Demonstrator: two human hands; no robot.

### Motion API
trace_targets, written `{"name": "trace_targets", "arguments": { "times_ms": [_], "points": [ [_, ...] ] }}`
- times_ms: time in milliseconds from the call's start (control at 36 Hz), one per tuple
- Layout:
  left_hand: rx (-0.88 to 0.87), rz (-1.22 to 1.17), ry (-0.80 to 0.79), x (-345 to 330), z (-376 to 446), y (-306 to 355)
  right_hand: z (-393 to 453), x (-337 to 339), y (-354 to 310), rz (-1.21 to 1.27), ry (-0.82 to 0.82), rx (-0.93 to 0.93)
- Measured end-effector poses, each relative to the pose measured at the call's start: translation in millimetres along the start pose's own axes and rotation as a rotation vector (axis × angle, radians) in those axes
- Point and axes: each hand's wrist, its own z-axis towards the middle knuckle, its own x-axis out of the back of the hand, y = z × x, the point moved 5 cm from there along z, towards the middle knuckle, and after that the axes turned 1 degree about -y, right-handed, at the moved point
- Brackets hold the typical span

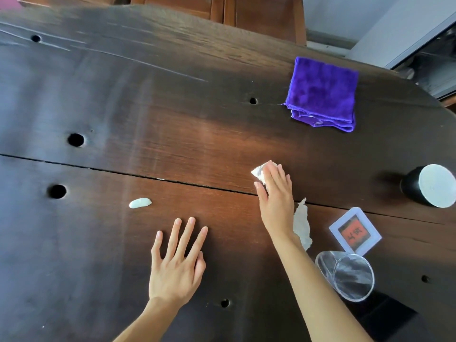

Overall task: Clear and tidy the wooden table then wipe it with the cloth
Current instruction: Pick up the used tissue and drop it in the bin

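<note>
Right hand lies flat with straight fingers pressing a crumpled white paper scrap onto the wooden surface. Left hand rests spread, palm down, holding nothing. Folded purple cloth sits well apart near the far edge; another torn scrap lies beside the right wrist

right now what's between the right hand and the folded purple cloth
Nothing: the head view shows only bare dark wooden table between the right hand, pressing a crumpled white tissue, and the folded purple cloth.
</note>
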Motion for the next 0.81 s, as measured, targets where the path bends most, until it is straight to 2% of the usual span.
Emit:
{"name": "trace_targets", "arguments": {
  "times_ms": [250,389,500,639,806],
  "points": [
    [0.004,-0.002,-0.001,0.5,-0.1,-0.3,8.1,21.6,-8.1,0.046,0.052,0.109],
    [0.004,-0.007,-0.004,0.3,0.1,-0.3,0.9,59.9,4.7,0.171,0.171,-0.142],
    [0.004,-0.011,-0.006,1.1,-0.2,0.0,-29.1,93.3,18.3,0.158,0.264,-0.335],
    [0.005,-0.009,-0.019,1.0,-0.1,0.2,-69.5,97.8,18.4,0.014,0.214,-0.348],
    [0.008,-0.006,-0.01,2.3,0.1,0.7,-97.5,63.5,20.1,0.001,0.184,-0.399]
  ]
}}
